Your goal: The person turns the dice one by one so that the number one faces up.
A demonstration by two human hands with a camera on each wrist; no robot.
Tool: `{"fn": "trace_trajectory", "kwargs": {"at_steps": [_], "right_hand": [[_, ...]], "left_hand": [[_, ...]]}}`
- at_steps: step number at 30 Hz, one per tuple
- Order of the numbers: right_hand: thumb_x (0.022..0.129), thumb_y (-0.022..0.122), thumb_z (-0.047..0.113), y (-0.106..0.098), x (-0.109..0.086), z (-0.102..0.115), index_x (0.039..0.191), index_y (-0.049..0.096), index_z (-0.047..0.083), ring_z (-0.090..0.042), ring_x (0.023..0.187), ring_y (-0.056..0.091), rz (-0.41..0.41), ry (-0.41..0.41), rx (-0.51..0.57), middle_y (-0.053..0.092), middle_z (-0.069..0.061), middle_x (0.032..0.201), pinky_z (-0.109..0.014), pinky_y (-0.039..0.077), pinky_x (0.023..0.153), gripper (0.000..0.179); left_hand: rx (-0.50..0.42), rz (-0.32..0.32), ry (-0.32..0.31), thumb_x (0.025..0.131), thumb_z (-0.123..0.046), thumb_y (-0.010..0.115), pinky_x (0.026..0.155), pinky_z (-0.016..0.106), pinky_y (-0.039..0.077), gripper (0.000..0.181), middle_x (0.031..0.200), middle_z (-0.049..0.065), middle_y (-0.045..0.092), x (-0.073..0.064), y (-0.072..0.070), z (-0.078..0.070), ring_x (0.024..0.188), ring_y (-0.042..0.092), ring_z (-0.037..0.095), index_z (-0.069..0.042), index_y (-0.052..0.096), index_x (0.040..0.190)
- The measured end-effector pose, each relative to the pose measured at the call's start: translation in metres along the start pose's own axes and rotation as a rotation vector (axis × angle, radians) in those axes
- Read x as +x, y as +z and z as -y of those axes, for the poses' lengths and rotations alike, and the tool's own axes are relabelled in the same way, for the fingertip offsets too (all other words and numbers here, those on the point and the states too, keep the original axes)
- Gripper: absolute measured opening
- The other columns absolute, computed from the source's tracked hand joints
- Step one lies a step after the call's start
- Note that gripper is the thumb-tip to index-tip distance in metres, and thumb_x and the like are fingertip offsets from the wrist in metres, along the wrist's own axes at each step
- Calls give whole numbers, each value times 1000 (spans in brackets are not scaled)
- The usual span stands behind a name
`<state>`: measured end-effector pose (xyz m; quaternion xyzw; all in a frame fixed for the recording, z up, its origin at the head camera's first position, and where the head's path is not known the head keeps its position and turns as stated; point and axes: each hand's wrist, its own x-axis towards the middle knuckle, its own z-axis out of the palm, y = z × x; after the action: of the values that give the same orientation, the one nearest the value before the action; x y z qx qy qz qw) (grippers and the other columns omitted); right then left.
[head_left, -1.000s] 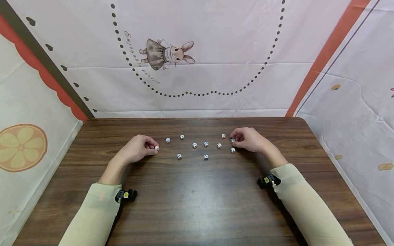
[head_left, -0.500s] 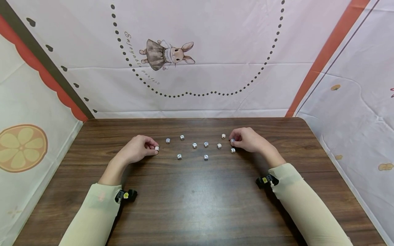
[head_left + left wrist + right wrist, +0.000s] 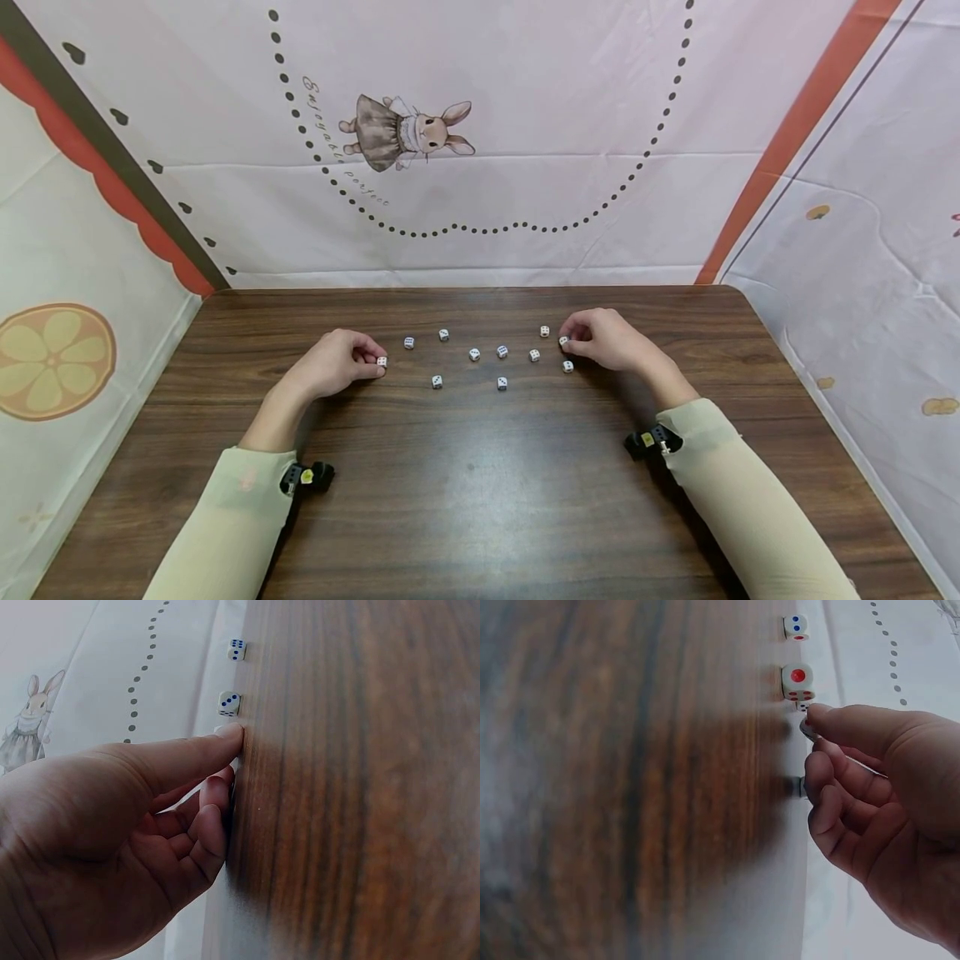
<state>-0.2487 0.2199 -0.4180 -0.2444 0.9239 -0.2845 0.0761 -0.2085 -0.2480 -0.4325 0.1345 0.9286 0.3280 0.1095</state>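
Note:
At the left of the group of dice, my left hand (image 3: 336,363) pinches a white die (image 3: 382,362) between thumb and fingers, low at the tabletop. The thumb hides this die almost wholly in the left wrist view. On the other side, my right hand (image 3: 607,340) holds another white die (image 3: 564,342) by thumb and fingertips. In the right wrist view that die (image 3: 808,729) looks tilted and slightly off the wood, partly covered by the fingers. Nearest to the right hand lie one die (image 3: 567,367) in front and one (image 3: 545,332) to its left.
Several more white dice lie loose between the hands, among them one (image 3: 408,342) by the left hand, one (image 3: 437,382) and one (image 3: 502,383) nearer the person. The brown wooden table (image 3: 480,492) meets a printed cloth (image 3: 525,108) at its back edge.
The die in my right hand has turned between the fingers, showing a different face on top, and sits slightly further left. My left hand and the loose dice have stayed put.

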Motion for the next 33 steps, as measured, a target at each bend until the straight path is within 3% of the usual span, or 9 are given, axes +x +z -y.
{"fn": "trace_trajectory", "kwargs": {"at_steps": [21,33], "right_hand": [[96,76,6,-1,-1,-8,101,76,6,-15,82,64,1,17,-7,71,1,86,-34,50,76,5],[93,79,7,-2,1,-7,110,75,3,-16,81,65,28,2,1,71,0,87,-36,51,74,18]], "left_hand": [[-2,7,-1,94,-15,83,74,36,50,13,87,1,69,0,-1,0,81,61,18,-8,80,104],[-1,7,-1,94,-14,83,75,36,50,13,88,1,70,0,-1,-2,82,61,18,-7,79,105]]}}
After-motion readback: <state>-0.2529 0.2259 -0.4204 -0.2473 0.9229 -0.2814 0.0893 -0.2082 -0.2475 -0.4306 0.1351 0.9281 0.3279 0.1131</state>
